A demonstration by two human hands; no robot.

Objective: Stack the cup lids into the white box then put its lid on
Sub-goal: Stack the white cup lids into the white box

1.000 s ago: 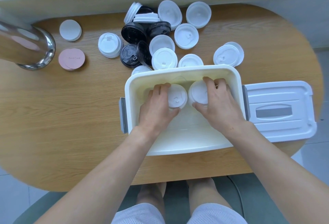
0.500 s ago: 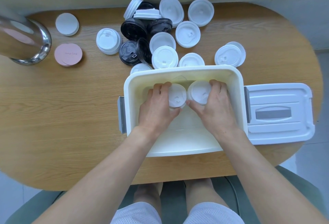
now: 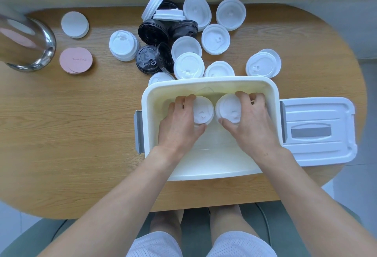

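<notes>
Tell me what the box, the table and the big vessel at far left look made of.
White box: looks like smooth moulded plastic, with rounded rim and soft sheen. Table: wood-look top with printed-looking grain, possibly laminate. Vessel: polished metal, probably steel, mirroring the coasters.

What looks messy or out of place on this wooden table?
The loose black and white plastic cup lids behind the white plastic box lie in a jumble: some overlap, and one white lid stands tilted on edge at the back. The box's flat white lid lies off, beside it. Nothing looks spilled or broken.
</notes>
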